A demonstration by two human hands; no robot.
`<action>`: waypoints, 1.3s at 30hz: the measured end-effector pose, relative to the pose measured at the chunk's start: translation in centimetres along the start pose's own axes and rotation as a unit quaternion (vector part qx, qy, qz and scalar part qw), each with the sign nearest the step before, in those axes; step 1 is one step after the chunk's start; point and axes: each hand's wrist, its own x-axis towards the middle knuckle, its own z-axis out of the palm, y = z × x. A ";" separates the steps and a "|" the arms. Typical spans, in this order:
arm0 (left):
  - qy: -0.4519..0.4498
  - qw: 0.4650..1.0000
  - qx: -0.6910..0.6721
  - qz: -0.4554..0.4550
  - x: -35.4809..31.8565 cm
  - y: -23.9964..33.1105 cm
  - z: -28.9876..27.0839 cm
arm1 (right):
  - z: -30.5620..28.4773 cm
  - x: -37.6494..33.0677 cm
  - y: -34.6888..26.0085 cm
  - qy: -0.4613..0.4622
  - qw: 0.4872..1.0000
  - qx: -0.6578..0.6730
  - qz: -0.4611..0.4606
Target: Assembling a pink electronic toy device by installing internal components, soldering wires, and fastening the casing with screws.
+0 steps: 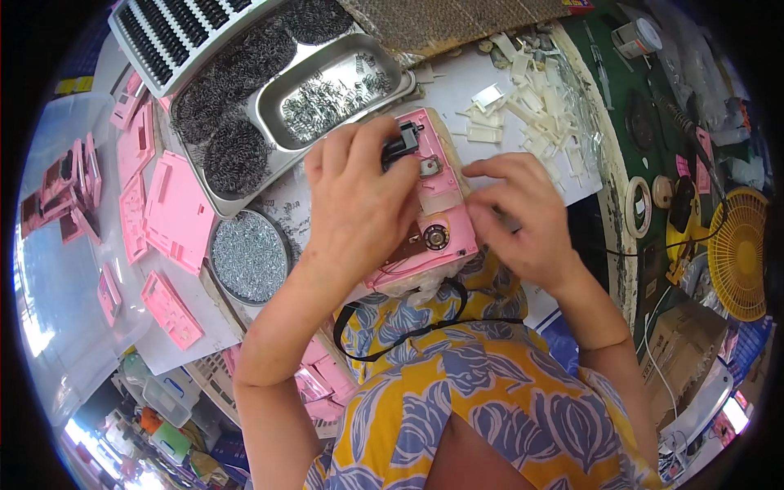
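In front of me lies a pink plastic casing [459, 227], tilted, with a round black part, thin wires and a small metal piece inside. My left hand [355, 184] reaches over its left side, thumb and fingers closed round a black block-shaped part [398, 147] at the casing's far end. At the right edge of the casing is my right hand [523, 216], with curled fingers and the thumb drawn in near them. Whatever those right fingertips hold, if anything, is hidden.
Metal trays of dark springs [237, 155] and a smaller tray [278, 135] stand beyond my left hand, near a round tin of small metal pieces [249, 257]. Pink panels [180, 212] lie left. White plastic parts [531, 102] are heaped far right; a yellow fan guard [737, 253] stands further right.
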 end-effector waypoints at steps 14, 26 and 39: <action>0.062 0.997 0.044 0.001 -2.4 -1.3 1.2 | 1.9 6.3 -0.6 -0.065 0.967 -0.244 -0.013; 0.035 0.995 0.074 0.056 -2.1 -1.5 0.5 | 1.3 7.8 -0.6 -0.187 0.885 -0.314 -0.290; -0.211 0.955 0.090 0.188 -2.5 -4.0 -1.7 | -9.3 31.0 16.3 0.148 0.946 0.152 0.246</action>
